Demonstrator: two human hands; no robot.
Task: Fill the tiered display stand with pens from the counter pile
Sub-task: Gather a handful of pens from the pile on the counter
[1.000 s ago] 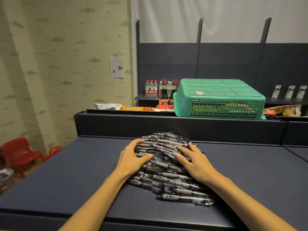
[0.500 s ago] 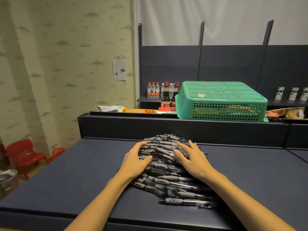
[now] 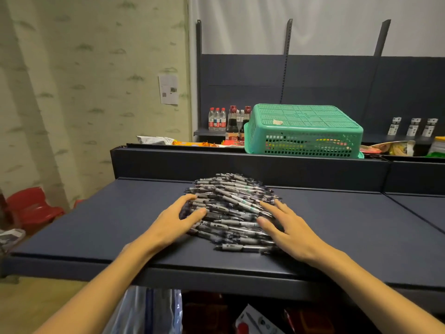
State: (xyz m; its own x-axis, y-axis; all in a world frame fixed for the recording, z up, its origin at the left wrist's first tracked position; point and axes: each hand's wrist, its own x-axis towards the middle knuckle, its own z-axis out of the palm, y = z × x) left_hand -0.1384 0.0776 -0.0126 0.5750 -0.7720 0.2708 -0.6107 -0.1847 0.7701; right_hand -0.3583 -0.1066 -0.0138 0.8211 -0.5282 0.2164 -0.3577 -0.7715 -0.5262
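Observation:
A heap of grey and clear pens (image 3: pixel 231 201) lies on the dark blue counter (image 3: pixel 115 218), close to the raised step behind it. My left hand (image 3: pixel 175 222) rests against the heap's left flank, its fingers lightly curved over the outer pens. On the right flank my right hand (image 3: pixel 286 227) lies with its fingers spread and nearly straight, touching the pens. Neither hand has a pen lifted. Behind the heap rises a dark stepped shelf tier (image 3: pixel 240 165).
An upturned green plastic basket (image 3: pixel 303 131) sits on the upper tier, with bottles (image 3: pixel 216 119) and snack packets beside it. Small white bottles (image 3: pixel 411 126) stand at the far right. Red chairs (image 3: pixel 31 208) are on the floor at left. Bags (image 3: pixel 149 309) lie under the counter.
Both hands have slid from the top of the heap outward to its sides, and the pens look pushed closer together. The view has pulled back and now shows the counter's front edge.

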